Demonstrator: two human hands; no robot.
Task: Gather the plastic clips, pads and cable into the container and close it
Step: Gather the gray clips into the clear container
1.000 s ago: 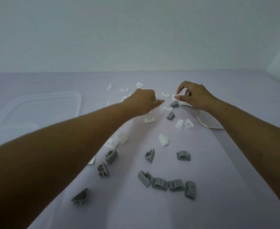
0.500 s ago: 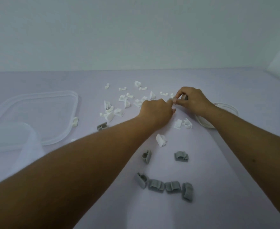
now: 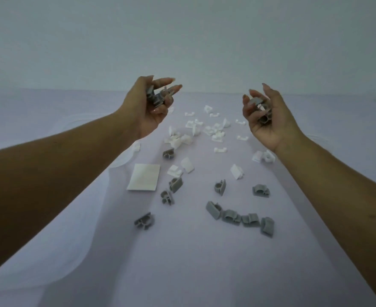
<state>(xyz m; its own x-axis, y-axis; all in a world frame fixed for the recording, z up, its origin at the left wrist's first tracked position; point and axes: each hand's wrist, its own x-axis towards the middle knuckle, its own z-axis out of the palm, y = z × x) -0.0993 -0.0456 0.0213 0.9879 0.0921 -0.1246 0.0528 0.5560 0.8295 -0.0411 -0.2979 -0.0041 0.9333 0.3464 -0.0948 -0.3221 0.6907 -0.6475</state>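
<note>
**Above the desk, two handfuls of clips are held ready**

Above the desk (image 3: 193,262), both hands are raised with the palms turned inward and upward. The left hand (image 3: 149,111) is closed around a few grey clips (image 3: 157,97), with two fingers stretched out past them. The right hand (image 3: 269,120) is cupped, and a mixed handful (image 3: 260,108) of grey and white pieces is held in its hollow by the bent fingers. Such a cupped hold is probably chosen so that many small pieces can be carried at once and none is dropped.

Much of the task is not yet done. White clips (image 3: 213,129) are scattered over the far middle of the desk. A row (image 3: 238,218) of grey ones lies nearer, with several single ones around it. A flat white pad (image 3: 143,177) lies just beside the left forearm. A clear rim (image 3: 125,160) is seen partly under that forearm. It is judged to belong to the container or to its lid, but which one cannot be told. The cable cannot be made out with certainty. The next step is judged to be the carrying of both handfuls to the left, where they can be released into the container.
</note>
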